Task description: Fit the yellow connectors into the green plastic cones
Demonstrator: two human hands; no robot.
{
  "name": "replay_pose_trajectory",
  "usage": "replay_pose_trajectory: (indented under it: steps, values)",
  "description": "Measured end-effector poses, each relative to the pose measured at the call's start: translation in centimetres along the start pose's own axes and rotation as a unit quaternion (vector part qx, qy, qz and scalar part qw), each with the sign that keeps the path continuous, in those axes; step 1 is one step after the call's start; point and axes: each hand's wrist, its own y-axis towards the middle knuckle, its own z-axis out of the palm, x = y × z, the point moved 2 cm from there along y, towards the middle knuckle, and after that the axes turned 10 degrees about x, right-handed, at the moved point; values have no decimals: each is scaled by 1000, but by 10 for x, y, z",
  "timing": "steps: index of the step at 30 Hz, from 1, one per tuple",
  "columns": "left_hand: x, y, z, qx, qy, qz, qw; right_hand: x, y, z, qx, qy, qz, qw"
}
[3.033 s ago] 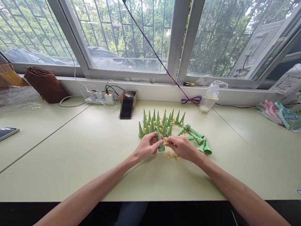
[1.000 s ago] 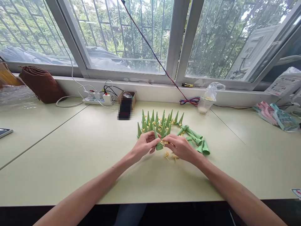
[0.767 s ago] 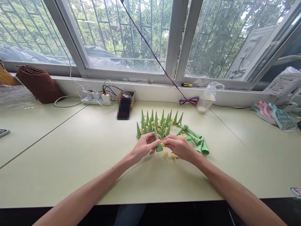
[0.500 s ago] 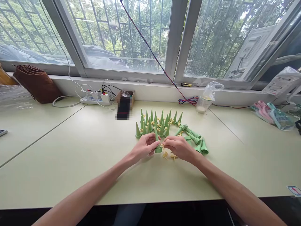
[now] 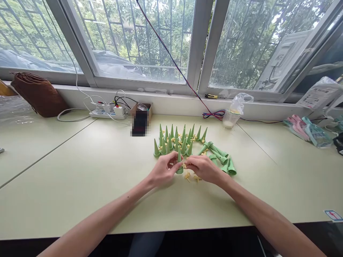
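Standing nearly upright, the green cone [image 5: 179, 161] was above the near part of the table [image 5: 171, 210], pinched between our left hand's [image 5: 164, 170] thumb and bent fingers. We had our right hand's [image 5: 203, 167] fingertips pressed together on a small yellow piece [image 5: 184, 166] at its side. Our fingers hid part of that piece, and we couldn't tell whether the cone's base touched the table. Beyond stood a cluster of green cones [image 5: 156, 149], their bases partly overlapped from our view; the left edge cut off a grey object [image 5: 1, 150].

Left hand [image 5: 165, 170] (thumb extended) faces right hand [image 5: 203, 167].
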Motion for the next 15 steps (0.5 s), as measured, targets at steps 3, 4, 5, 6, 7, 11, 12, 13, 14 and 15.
replay_pose_trajectory:
  steps: [3, 4, 5, 6, 7, 11, 12, 13, 14, 15]
  values:
    - [1, 0, 0, 1, 21, 10, 1000, 0, 0, 0, 2, 7, 7, 1000]
    - [1, -1, 0, 1, 28, 12, 1000, 0, 0, 0, 3, 8, 8, 1000]
    - [1, -1, 1, 2, 33, 14, 999, 0, -1, 1, 3, 9, 9, 1000]
    - [0, -1, 1, 4, 37, 17, 999, 0, -1, 1, 4, 10, 9, 1000]
    - [0, -2, 1, 5, 39, 20, 999, 0, -1, 1, 5, 11, 9, 1000]
    - [-1, -3, 3, 8, 44, 33, 998, 1, -1, 1, 18, 10, 10, 1000]
    - [-1, -3, 3, 8, 46, 35, 998, 1, -1, 0, 20, 9, 8, 1000]
    - [-2, -3, 3, 9, 48, 37, 998, 2, -1, 0, 21, 9, 7, 1000]
    - [-2, -3, 3, 10, 49, 39, 998, 3, -1, -1, 22, 11, 7, 1000]
    - [-2, -3, 3, 10, 52, 41, 998, 3, 0, -2, 22, 14, 9, 1000]
